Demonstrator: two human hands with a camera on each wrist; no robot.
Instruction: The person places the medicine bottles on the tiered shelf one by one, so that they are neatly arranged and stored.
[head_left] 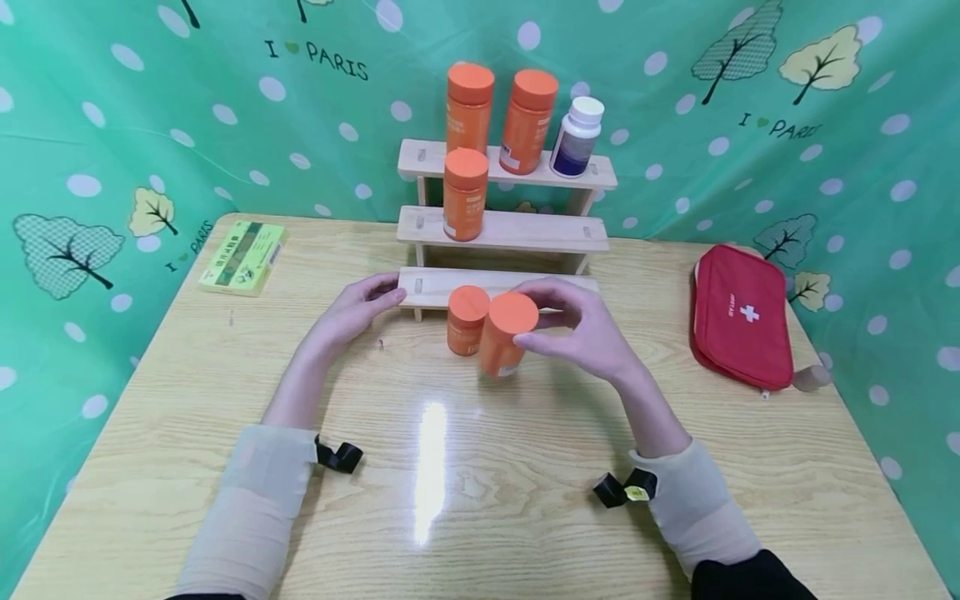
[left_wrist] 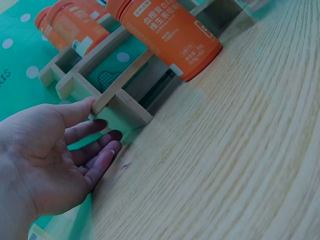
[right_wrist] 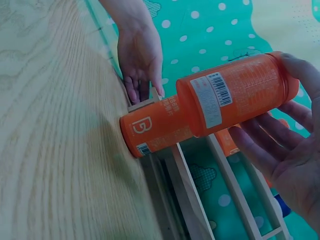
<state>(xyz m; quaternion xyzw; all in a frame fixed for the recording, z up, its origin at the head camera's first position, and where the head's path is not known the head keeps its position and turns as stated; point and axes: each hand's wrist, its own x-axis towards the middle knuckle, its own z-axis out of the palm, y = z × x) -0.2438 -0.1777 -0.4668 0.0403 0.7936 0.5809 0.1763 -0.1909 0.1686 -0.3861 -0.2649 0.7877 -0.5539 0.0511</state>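
Note:
In the head view my right hand (head_left: 577, 325) grips an orange bottle (head_left: 501, 346) near its cap, between thumb and fingers. The right wrist view shows this held bottle (right_wrist: 230, 95) raised off the table and slightly tilted, its barcode label showing. Another orange bottle (head_left: 465, 325) stands on the table, just left of the held one and before the lowest step. My left hand (head_left: 356, 308) is at the left end of the three-step wooden rack (head_left: 435, 286). In the left wrist view its thumb touches the board's end, with the other fingers loosely bent beside it.
An orange bottle (head_left: 463, 200) stands on the middle step. Two orange bottles (head_left: 527, 125) and a white-capped bottle (head_left: 576, 142) stand on the top step. A green-yellow box (head_left: 243, 257) lies left, a red first-aid pouch (head_left: 738, 321) right. Patterned green cloth (head_left: 300, 150) hangs behind.

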